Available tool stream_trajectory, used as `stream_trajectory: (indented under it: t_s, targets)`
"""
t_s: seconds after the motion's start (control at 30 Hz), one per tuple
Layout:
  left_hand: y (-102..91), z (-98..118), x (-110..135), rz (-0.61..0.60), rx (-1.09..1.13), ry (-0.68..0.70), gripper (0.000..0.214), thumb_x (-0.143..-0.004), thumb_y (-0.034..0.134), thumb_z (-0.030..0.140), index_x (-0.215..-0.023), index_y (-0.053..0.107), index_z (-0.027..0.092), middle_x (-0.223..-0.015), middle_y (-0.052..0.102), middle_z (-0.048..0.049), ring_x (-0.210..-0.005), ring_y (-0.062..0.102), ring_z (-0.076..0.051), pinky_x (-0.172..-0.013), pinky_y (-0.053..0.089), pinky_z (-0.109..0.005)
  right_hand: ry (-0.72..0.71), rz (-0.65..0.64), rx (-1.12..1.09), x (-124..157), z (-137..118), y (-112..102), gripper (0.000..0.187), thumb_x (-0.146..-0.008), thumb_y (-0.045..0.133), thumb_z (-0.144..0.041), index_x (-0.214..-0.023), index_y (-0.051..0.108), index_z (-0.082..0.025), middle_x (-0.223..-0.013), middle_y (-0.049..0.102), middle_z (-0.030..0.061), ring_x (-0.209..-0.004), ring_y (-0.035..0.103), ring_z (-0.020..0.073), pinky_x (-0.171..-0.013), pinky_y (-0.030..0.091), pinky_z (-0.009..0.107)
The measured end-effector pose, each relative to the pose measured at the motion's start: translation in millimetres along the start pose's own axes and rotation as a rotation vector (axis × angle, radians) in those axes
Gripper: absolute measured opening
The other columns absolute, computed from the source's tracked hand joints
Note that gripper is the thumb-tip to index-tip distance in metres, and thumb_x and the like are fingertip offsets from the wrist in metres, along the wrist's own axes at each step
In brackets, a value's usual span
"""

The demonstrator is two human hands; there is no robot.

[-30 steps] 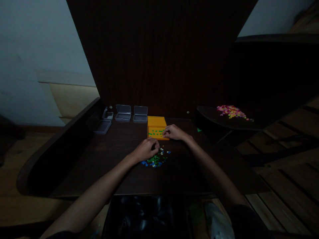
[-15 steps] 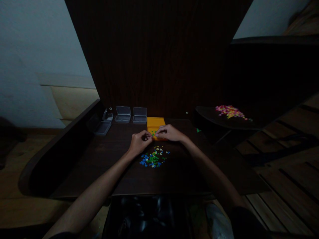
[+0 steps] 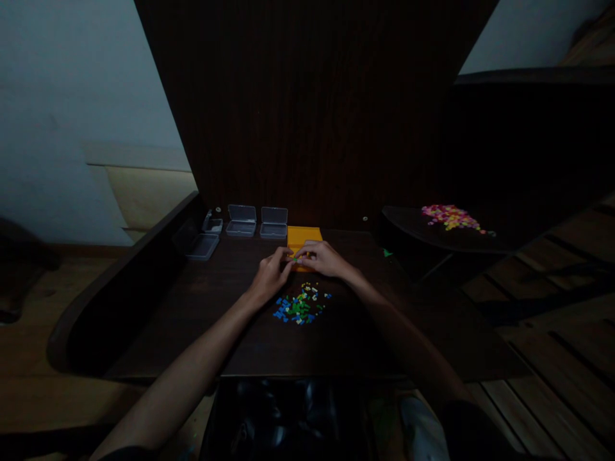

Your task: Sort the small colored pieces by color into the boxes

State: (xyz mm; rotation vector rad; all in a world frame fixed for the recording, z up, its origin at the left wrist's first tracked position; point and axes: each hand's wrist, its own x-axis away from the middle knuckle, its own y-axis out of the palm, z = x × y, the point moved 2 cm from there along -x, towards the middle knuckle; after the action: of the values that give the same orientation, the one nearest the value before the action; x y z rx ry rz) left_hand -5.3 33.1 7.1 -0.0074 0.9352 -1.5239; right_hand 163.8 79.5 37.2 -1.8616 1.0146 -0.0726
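Observation:
My left hand [image 3: 272, 271] and my right hand [image 3: 323, 258] meet over the near part of an open yellow box [image 3: 304, 234]. Their fingertips are pinched close together around a small green piece [image 3: 295, 259], which looks like a tiny building brick. Both hands seem to grip it, though the fingers cover most of it. Just nearer to me on the dark table lies a loose pile of small blue, green, white and yellow pieces [image 3: 298, 308].
Two open clear plastic cases [image 3: 241, 228] stand along the back panel, left of the yellow box. Another clear case [image 3: 204, 246] lies by the left side board. On a shelf at right is a heap of pink, red and yellow bits [image 3: 451, 216]. A green scrap [image 3: 387, 253] sits below it.
The whole view has shifted slightly. My fingers have drawn closer together over the yellow box, and the green piece now sits between both hands' fingertips. The pile looks the same.

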Motion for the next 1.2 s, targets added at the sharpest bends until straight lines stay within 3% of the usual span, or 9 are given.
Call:
stream_trajectory:
  t_s: [0.6,0.8,1.2]
  targets:
    - [-1.8,-6,-4,-0.001,-0.096,0.053,0.021,-0.087,0.052,0.019,-0.108,0.049,0.019,-0.097,0.068,-0.0055,-0.088,0.067,-0.016,-0.079,0.054,-0.028,-0.060,-0.115,0.017,-13,2,-2,0.019,-0.083,0.064,-0.029,-0.091,0.074,-0.015,-0.079,0.060,0.0032,-0.064,0.049,0.0101,-0.060,0.036,0.022]
    - [-6.8,-9,-7,0.067,-0.117,-0.011,0.022,-0.087,0.053,0.020,-0.109,0.050,0.019,-0.089,0.069,-0.0047,-0.084,0.067,-0.017,-0.080,0.053,-0.029,0.021,-0.055,0.031,-19,15,-2,0.016,-0.080,0.066,-0.027,-0.086,0.075,-0.015,-0.077,0.061,0.0023,-0.064,0.049,0.0101,-0.059,0.036,0.021]
    - [-8.6,-13,-8,0.079,-0.217,0.004,0.024,-0.088,0.050,0.020,-0.111,0.052,0.018,-0.090,0.067,-0.0073,-0.087,0.065,-0.020,-0.081,0.052,-0.032,0.194,-0.141,0.305,-38,49,18,0.019,-0.079,0.064,-0.023,-0.091,0.076,-0.015,-0.082,0.067,0.0055,-0.072,0.055,0.0140,-0.065,0.037,0.023]
